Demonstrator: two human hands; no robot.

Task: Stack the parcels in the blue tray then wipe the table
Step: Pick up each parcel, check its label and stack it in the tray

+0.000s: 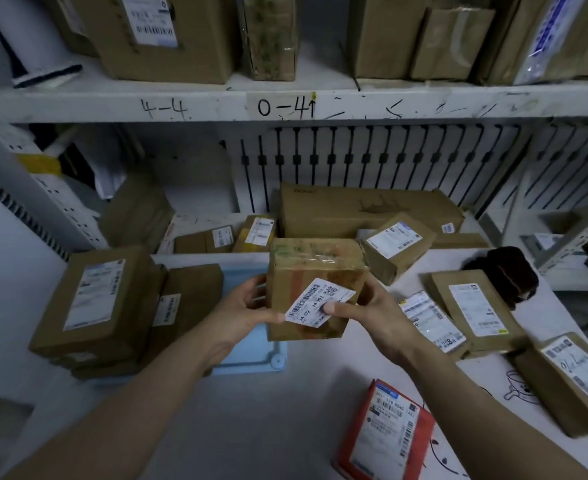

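Note:
I hold a taped brown cardboard parcel (311,271) with a white barcode label between both hands, above the right end of the blue tray (251,355). My left hand (247,306) grips its left side. My right hand (365,310) grips its right side, thumb pressing on the label. Two brown parcels sit stacked in the tray's left part: a large one (95,299) and a smaller one (188,299). Loose parcels lie on the white table (268,427): a red one (386,434) near me and several brown ones (476,310) to the right.
A dark cloth (507,271) lies at the table's far right. A long carton (365,209) and small boxes (254,233) sit behind the table. A white shelf (285,105) with large cartons hangs overhead. A metal rack upright (572,237) stands at the right.

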